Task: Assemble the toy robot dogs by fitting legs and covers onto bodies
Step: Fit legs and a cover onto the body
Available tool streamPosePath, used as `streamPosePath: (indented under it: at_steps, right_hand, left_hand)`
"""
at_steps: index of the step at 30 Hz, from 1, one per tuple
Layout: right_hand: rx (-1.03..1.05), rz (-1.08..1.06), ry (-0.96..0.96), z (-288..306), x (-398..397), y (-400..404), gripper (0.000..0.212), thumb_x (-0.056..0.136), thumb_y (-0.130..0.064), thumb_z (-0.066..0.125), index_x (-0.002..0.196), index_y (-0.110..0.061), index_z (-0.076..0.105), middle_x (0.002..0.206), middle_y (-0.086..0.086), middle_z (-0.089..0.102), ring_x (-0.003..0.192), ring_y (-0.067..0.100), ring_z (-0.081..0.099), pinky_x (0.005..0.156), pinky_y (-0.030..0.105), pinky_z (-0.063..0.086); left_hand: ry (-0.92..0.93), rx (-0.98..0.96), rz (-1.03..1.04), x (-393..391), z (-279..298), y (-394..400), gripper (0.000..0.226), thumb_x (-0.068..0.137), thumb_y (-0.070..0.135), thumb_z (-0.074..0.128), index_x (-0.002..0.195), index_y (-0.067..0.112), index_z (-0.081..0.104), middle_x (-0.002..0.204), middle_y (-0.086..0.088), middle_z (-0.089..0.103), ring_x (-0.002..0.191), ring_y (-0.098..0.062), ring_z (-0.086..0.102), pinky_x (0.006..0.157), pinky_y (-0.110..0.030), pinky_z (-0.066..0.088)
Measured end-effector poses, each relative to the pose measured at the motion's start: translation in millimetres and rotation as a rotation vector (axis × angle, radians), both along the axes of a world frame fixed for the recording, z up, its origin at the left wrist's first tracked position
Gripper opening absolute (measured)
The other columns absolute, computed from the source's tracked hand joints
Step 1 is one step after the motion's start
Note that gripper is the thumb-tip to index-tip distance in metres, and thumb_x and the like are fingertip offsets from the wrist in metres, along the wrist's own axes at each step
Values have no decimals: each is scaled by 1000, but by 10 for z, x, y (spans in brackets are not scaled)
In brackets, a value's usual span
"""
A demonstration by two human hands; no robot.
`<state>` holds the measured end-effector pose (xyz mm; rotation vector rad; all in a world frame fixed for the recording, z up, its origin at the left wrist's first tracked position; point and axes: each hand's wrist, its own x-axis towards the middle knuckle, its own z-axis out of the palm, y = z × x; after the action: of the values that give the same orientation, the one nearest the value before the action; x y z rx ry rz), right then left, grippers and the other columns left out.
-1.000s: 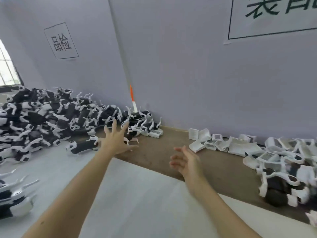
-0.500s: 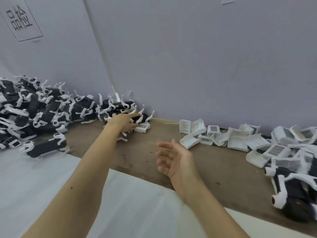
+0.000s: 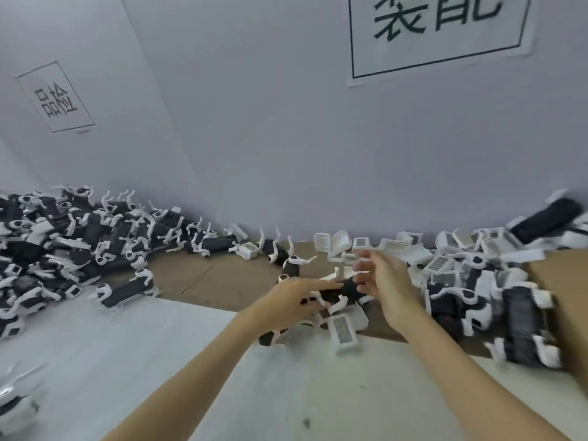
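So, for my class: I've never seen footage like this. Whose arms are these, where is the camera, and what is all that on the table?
The camera sits on a person's head, looking forward and down, so both bare arms are the wearer's own. The left hand rests on a black toy dog body in the middle; blur hides whether it grips. The right hand hovers open beside it. A white cover with a barcode lies just below. On the left is a pile of assembled dogs; along the wall on the right, loose white covers. A wall sign hangs above.
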<state>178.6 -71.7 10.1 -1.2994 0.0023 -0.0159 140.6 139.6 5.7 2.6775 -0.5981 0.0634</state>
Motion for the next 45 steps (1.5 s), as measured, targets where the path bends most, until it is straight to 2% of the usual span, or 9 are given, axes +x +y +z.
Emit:
streamPosePath:
  at_steps: [4,9,14,19,24,29,35,39,45]
  right_hand:
    - [-349,-52,-175,-30,-487,-542,28,109,-14,44,102,-17,72,95,7,72,71,20,73,58,32,60]
    - [-425,-61,-288,-117,-1128,-1135,35,108,-5,47,107,-27,74,111,-6,74,101,10,71,82,32,61]
    - [-350,-22,-245,-271,-1629,-1389,29,108,-5,46,112,-16,73,112,2,74,104,19,72,77,32,61]
    - [-277,-36,-216,-466,-1901,-1428,28,108,-4,47,110,-14,73,104,6,76,99,24,74,77,36,62]
    - [-269,-37,-211,-553,-1972,-1445,28,108,-4,47,109,-15,72,100,9,75,97,27,74,77,36,62]
    - [-118,44,-180,-422,-2051,-1500,24,108,-17,52,122,-21,72,112,12,74,103,27,74,80,37,62]
    - [-133,168,-165,-257,-2198,-1404,47,89,-60,71,133,-45,65,117,3,72,104,24,75,82,44,64]
    - [-211,53,-82,-168,-2222,-1509,28,89,-57,70,105,-34,75,96,16,74,73,29,76,50,37,50]
    - [-246,255,225,-119,-2147,-1834,58,89,-67,65,117,-17,73,96,25,76,62,26,66,49,28,40]
  left_hand:
    - [-115,95,-60,-316,-39,-750,70,97,20,67,156,50,45,132,4,67,121,-20,58,92,-39,53]
    - [-324,226,-38,-741,102,-967,71,96,47,69,156,59,35,144,23,53,132,-7,44,80,-31,52]
    - [-280,-50,537,-1190,-175,-936,68,90,70,68,147,37,50,140,9,50,130,-25,48,101,-44,41]
    - [-227,-363,609,-1357,-567,-1060,42,96,38,75,131,20,61,121,-3,57,123,-31,46,100,-38,42]
    - [-333,-377,606,-1360,-544,-1046,36,94,28,80,124,13,67,113,-1,58,114,-29,46,90,-29,36]
    - [-624,-338,411,-1515,-366,-1173,37,91,31,83,122,17,68,111,7,58,104,-19,48,86,-23,38]
    - [-653,-330,52,-1699,-300,-1606,43,91,31,85,128,15,69,123,5,61,117,-21,55,100,-31,48]
    - [-375,-564,-53,-1788,-233,-1645,70,90,46,83,151,34,51,154,14,40,150,-13,38,116,-20,37]
    - [-178,-406,-264,-1806,-181,-1571,95,75,55,93,156,48,44,163,23,36,154,-8,35,121,-30,38]
